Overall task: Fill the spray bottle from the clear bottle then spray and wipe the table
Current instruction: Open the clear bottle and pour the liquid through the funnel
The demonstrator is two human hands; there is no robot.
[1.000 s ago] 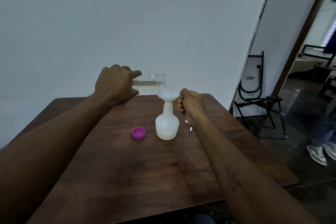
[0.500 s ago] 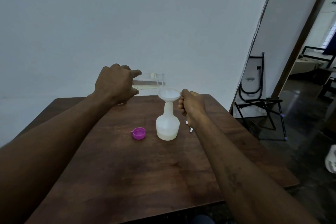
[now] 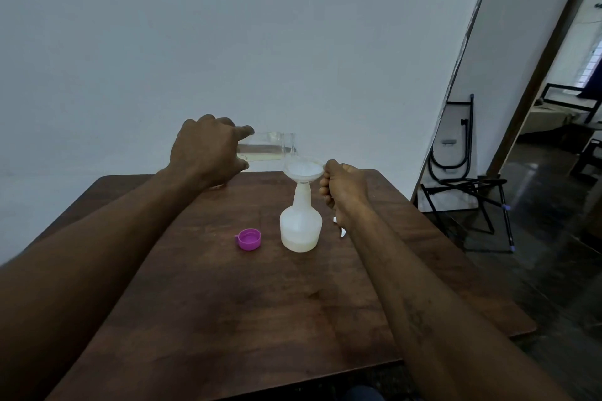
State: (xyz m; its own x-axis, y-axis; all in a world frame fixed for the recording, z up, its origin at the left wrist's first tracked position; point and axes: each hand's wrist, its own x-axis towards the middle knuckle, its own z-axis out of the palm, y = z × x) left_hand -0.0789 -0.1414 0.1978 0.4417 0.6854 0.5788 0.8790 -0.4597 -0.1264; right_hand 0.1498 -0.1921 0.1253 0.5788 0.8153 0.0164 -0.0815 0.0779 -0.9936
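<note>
A white spray bottle (image 3: 300, 225) without its head stands on the brown table (image 3: 228, 303), with a little pale liquid at its bottom. A white funnel (image 3: 303, 170) sits in its neck. My right hand (image 3: 345, 189) pinches the funnel's rim on the right side. My left hand (image 3: 208, 153) grips the clear bottle (image 3: 267, 150), held on its side with its mouth over the funnel; yellowish liquid lies along its lower wall. A purple cap (image 3: 249, 239) lies open side up, left of the spray bottle.
A small white part (image 3: 338, 225) peeks out on the table behind my right wrist. A white wall stands right behind the table. A folded black metal frame (image 3: 462, 179) leans at the right, beside a doorway to another room.
The hands and both bottles hold nearly the same pose. The shoes seen on the floor at the far right a second ago have gone out of view.
</note>
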